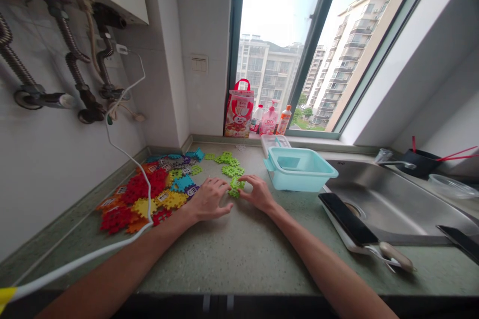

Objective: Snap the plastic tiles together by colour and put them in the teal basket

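Green puzzle pieces [235,188] between both hands.

Green puzzle pieces [235,187], teal tub [299,169]

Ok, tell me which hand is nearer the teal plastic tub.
Right. The right hand rests on green pieces just left of the teal plastic tub; the left hand lies farther left, beside the multicoloured pile.

You are not seeing any readable text: the print on the red bag [238,112] and the bottle labels [268,122] is showing too small.
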Motion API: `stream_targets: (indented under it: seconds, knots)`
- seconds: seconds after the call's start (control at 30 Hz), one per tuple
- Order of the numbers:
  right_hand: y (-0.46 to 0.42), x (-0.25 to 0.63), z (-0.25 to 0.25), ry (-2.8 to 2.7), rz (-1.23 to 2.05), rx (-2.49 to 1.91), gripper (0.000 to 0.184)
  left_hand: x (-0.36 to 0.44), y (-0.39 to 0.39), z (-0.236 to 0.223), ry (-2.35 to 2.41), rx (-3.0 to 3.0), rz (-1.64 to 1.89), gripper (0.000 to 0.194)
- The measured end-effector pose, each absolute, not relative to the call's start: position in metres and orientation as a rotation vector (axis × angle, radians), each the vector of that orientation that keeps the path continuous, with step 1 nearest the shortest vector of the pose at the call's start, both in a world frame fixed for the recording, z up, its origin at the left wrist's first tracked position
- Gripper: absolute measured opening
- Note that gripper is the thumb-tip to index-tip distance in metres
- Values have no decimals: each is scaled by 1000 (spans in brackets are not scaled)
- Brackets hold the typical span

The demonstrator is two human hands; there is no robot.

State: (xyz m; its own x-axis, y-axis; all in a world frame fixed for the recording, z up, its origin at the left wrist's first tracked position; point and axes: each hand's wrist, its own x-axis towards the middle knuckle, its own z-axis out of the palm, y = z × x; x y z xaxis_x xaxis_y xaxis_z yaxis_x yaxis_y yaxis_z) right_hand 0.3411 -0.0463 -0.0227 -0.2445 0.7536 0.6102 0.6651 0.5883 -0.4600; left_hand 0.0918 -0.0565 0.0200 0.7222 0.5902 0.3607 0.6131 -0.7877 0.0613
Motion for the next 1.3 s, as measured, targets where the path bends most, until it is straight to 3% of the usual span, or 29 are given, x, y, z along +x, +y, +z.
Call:
stream_targets:
  seconds: [0.17,0.53,0.83,1.03,1.3]
  knots:
    - [-50,337,-24,-2086,190,-1172,26,81,-43,24,-1215,-2654,-628,30]
    - [-51,338,-24,-2188,137,-1192,28,52,-9,7,-1641,-2378,-401,55]
    - [-59,346,12,-2167,-400,-1087,27,52,-5,3,-1669,-2408,-347,65]
    - [-59,404,49,-1755,-658,-1301,24,60,-13,5,-1586,-2457,-379,63]
    - [-56,489,54,-1537,-483,-1681,26,68,-25,12,-1415,-2617,-481,60]
